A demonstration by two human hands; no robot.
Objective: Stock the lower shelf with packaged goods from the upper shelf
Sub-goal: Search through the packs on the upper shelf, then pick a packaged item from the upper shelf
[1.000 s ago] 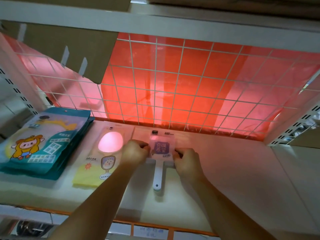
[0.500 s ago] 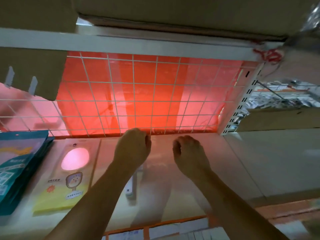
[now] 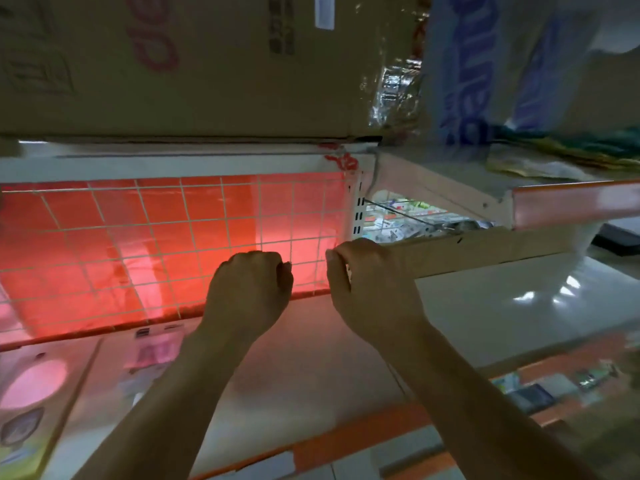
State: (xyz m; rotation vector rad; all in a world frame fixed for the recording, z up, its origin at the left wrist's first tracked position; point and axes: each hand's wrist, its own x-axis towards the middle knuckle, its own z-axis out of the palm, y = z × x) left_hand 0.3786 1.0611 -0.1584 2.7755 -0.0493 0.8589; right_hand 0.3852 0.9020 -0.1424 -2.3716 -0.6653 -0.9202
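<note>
Now the left hand (image 3: 249, 292) and right hand (image 3: 367, 289) hover level, fingers curled on nothing. The box (image 3: 207, 64) on the upper shelf (image 3: 173, 161) lies straight above them, shelved packs (image 3: 34, 393) down-left.

1 head-worn wide-angle view, close in, faces straight into the shelf bay: the lower shelf (image 3: 311, 358) spreads below the curled fingers (image 3: 337, 261), the red grid back panel (image 3: 138, 244) stands just behind them, and a cardboard box (image 3: 207, 64) looms above them along the top.
</note>
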